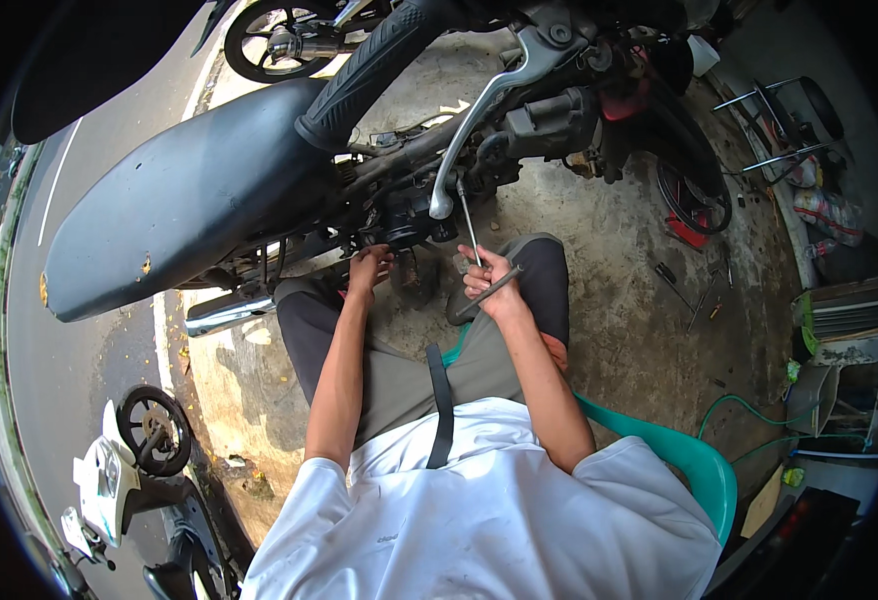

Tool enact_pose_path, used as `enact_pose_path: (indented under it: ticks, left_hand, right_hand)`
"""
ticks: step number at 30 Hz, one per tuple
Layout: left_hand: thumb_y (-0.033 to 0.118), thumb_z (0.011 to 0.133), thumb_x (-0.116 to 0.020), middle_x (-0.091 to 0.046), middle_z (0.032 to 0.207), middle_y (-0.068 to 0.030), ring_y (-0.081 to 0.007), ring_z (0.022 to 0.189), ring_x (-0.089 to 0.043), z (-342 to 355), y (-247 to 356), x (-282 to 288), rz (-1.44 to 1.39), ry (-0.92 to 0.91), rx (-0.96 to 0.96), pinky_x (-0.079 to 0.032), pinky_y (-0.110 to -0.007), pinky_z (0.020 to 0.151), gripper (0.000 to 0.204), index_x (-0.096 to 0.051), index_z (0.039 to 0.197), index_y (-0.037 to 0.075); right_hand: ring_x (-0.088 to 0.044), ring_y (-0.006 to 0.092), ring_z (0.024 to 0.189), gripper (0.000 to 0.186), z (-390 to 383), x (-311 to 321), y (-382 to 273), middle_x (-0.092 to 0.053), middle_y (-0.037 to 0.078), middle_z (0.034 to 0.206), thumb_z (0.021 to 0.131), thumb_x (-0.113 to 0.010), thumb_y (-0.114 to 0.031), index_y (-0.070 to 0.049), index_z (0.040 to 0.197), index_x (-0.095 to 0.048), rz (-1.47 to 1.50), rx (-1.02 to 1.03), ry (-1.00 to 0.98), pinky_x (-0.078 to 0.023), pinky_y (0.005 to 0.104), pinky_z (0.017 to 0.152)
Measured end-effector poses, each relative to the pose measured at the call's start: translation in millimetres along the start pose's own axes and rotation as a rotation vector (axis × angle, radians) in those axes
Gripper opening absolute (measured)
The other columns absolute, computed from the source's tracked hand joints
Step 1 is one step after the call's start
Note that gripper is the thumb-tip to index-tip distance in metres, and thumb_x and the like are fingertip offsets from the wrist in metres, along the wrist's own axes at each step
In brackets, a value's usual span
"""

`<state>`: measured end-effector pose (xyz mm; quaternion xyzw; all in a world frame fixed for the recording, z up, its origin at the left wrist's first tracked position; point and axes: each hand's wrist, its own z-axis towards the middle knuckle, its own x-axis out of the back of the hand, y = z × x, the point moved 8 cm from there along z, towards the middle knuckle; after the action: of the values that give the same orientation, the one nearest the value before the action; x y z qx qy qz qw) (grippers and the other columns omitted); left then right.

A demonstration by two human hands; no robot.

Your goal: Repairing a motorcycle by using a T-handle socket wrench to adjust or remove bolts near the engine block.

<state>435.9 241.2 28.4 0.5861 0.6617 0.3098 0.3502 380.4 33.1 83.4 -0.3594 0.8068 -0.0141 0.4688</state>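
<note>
My left hand (371, 268) reaches up beside the dark engine parts (409, 222) of a motorcycle, its fingers loosely bent and apart at their lower edge. My right hand (491, 284) grips a T-handled wrench (471, 226), whose thin shaft rises toward the parts behind the silver brake lever (469, 140); whether its tip is seated is unclear. The worn black seat (179, 200) lies at upper left, with the rubber handlebar grip (369, 70) above the frame. I sit on a green plastic chair (699, 470).
A white scooter (109, 475) stands at lower left near the road (59, 320). Another motorcycle's wheel (264, 40) shows at top. Scattered tools (694, 300) lie on the concrete (639, 360) at right, near a loose wheel (689, 205), a metal-framed item (779, 125), a green hose (749, 410) and clutter along the wall.
</note>
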Motion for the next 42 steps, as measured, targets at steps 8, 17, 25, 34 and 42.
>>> enact_pose_path:
  ticks: [8,17,25,34,42]
  left_hand:
    - [0.019,0.079,-0.047,-0.061,0.082,-0.0011,-0.0106,0.068,-0.055,0,-4,-4,0.026,0.001,-0.015,-0.042,-0.026,0.06,0.023,-0.057,0.097,0.01]
    - [0.02,0.079,-0.045,-0.06,0.092,-0.0023,-0.0134,0.08,-0.056,4,-8,-7,0.105,-0.047,0.02,-0.042,-0.029,0.071,0.028,-0.055,0.104,0.012]
    - [0.021,0.079,-0.045,-0.061,0.093,-0.0031,-0.014,0.079,-0.056,5,-10,-5,0.123,-0.048,0.006,-0.042,-0.029,0.07,0.028,-0.056,0.103,0.012]
    - [0.021,0.08,-0.045,-0.061,0.089,-0.0028,-0.0129,0.075,-0.056,9,-12,-8,0.131,-0.038,-0.029,-0.042,-0.028,0.066,0.026,-0.056,0.102,0.011]
    - [0.015,0.08,-0.047,-0.059,0.078,0.0005,-0.0045,0.057,-0.048,6,-6,-12,0.056,-0.027,-0.063,-0.035,-0.019,0.048,0.016,-0.058,0.091,0.011]
  right_hand:
    - [-0.023,0.0048,0.034,0.029,-6,11,8,-0.022,-0.008,0.045,0.086,-0.045,-0.032,-0.009,0.101,-0.053,-0.118,0.046,0.089,-0.019,0.0207,0.036]
    - [-0.024,0.0036,0.036,0.029,-23,2,-5,-0.024,-0.008,0.046,0.086,-0.046,-0.03,-0.007,0.102,-0.055,-0.17,0.115,0.06,-0.019,0.0196,0.036]
    - [-0.022,0.004,0.037,0.034,-94,-24,-30,-0.02,-0.007,0.047,0.087,-0.044,-0.028,-0.003,0.108,-0.052,-0.288,0.226,0.076,-0.017,0.0204,0.037]
    - [-0.024,0.0039,0.039,0.03,-146,-23,-71,-0.025,-0.005,0.048,0.092,-0.036,-0.026,-0.002,0.101,-0.052,-0.196,0.942,0.376,-0.021,0.0185,0.036]
    - [-0.028,0.0023,0.044,0.03,-108,-21,-103,-0.032,-0.005,0.055,0.092,-0.038,-0.027,-0.002,0.1,-0.053,-0.423,0.818,0.42,-0.021,0.0172,0.038]
